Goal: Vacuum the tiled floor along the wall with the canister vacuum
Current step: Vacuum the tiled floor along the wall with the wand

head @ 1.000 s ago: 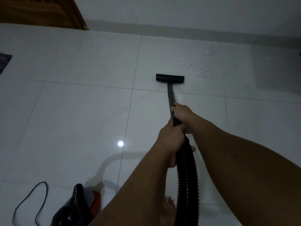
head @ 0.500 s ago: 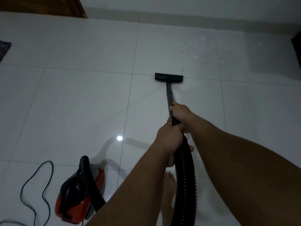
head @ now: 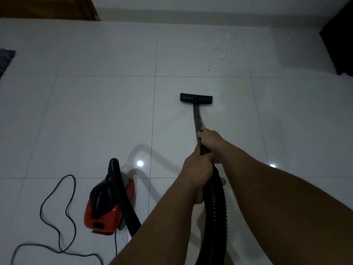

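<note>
moved: the flat black floor nozzle (head: 196, 97) is sitting nearer the person than half a second ago, now well short of the crumbs; the red and black canister vacuum (head: 110, 205) is showing fully, further up the view.
far left: a dark patterned mat (head: 5, 60) is poking in at the edge.
top left: a brown wooden door (head: 47, 7) is meeting the white wall (head: 191, 3).
cord: a thin black power cord (head: 57, 217) is lying in loose loops on the glossy white tiled floor (head: 95, 111), left of the canister.
canister: standing on the tiles lower left, well apart from the nozzle, with the ribbed black hose (head: 215, 207) arching out of its top end.
nozzle: lying flat on the floor at centre, just right of a grout line, on the end of the dark rigid wand (head: 197, 119).
left hand (head: 198, 169): fingers are wrapping tight around the top of the hose, just behind the other hand, thumb side on the wand joint.
right hand (head: 210, 140): fingers are curling closed around the wand, ahead of the left hand and touching it.
foot: a bare foot (head: 200, 224) is showing below the arms, mostly hidden.
debris: scattered pale crumbs (head: 221, 48) are lying near the wall, up and right of the nozzle.
far right: a dark object (head: 342, 44) is cutting in at the edge; cannot tell what it is.
</note>
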